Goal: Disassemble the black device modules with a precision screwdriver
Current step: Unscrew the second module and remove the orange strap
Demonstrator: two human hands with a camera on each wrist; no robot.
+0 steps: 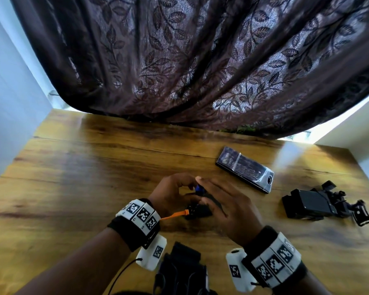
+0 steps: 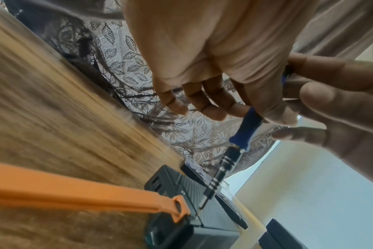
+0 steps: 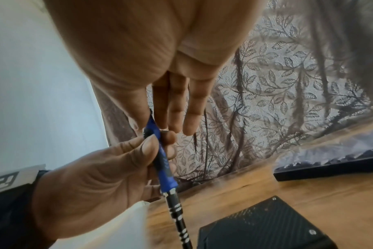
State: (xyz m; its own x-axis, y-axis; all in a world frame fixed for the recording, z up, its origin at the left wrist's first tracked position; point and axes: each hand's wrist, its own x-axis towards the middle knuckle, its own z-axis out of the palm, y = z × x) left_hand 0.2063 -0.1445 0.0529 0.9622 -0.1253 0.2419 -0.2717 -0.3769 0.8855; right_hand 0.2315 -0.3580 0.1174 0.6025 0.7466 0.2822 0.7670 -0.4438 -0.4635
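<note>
A small black device module (image 1: 198,212) lies on the wooden table (image 1: 73,167) under both hands. A precision screwdriver (image 1: 199,189) with a blue handle (image 2: 244,129) and black ringed shaft (image 3: 177,212) stands tilted on it. Its tip touches the module's top (image 2: 213,217) beside the end of an orange plastic strip (image 2: 85,197). My left hand (image 1: 170,192) pinches the blue handle (image 3: 164,166) between thumb and fingers. My right hand (image 1: 222,205) holds the handle's top between thumb and index finger, its other fingers (image 3: 179,109) straight.
A clear-lidded bit case (image 1: 245,172) lies at the back right. Further right sits a cluster of black modules and mounts (image 1: 313,204). A black strap bundle (image 1: 183,265) lies at the near edge. A dark leaf-patterned curtain (image 1: 200,60) hangs over the table's far edge.
</note>
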